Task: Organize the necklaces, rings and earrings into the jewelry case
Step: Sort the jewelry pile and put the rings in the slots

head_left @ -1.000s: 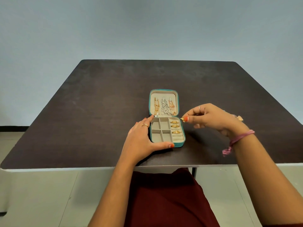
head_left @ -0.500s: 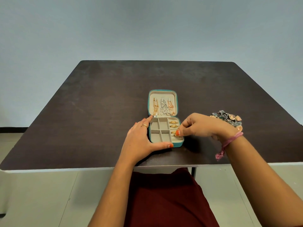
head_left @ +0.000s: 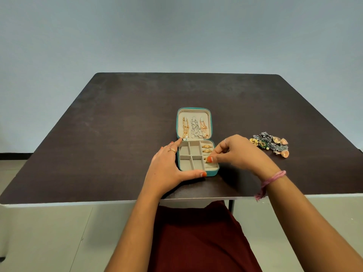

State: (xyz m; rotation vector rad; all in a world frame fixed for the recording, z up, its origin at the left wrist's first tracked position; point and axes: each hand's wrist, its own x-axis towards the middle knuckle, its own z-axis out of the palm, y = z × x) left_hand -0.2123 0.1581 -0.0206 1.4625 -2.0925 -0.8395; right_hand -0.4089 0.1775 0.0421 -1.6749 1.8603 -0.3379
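Jewelry case, frame centre: left hand flat, bracing. Right hand pinches ring; seat it squarely in roll slot.

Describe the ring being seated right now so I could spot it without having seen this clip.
On the dark table lies an open teal jewelry case. Its right-hand column is a ring roll holding gold rings. The one meant is the nearest gold ring, pinched by the right hand; the two rings behind it sit untouched.
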